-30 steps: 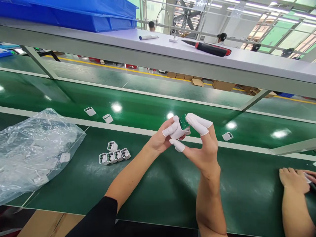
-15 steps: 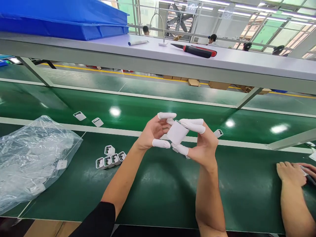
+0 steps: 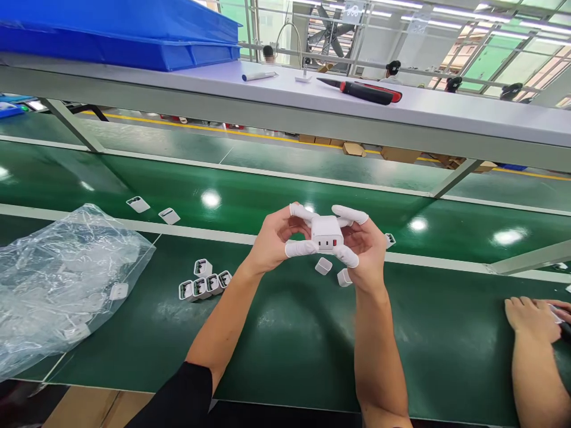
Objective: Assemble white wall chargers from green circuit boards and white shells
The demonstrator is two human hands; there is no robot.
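A white USB charger [image 3: 326,230] is held up above the green bench, its port face with two small slots and a red port towards me. Around its left side close the thumb and fingers of my left hand [image 3: 273,242], with white finger cots on the tips. My right hand [image 3: 369,245], also in finger cots, grips the right side, thumb at the lower corner and one fingertip raised off the top. Beneath the hands, a white charger block [image 3: 323,266] and another white block [image 3: 344,277] lie on the bench. My right wrist partly covers the second.
At left are several open white housings [image 3: 199,289] with boards inside, and a clear plastic bag [image 3: 66,285] of white parts. Two white pieces [image 3: 138,204] lie beyond the pale strip. A shelf [image 3: 285,95] overhead bears blue trays [image 3: 196,56] and a red-black cutter [image 3: 368,92]. A co-worker's hand [image 3: 530,318] is at right.
The charger has been turned so that its port face shows instead of a plain white side. My left fingers have closed in on it, and my right grip has shifted to its right side.
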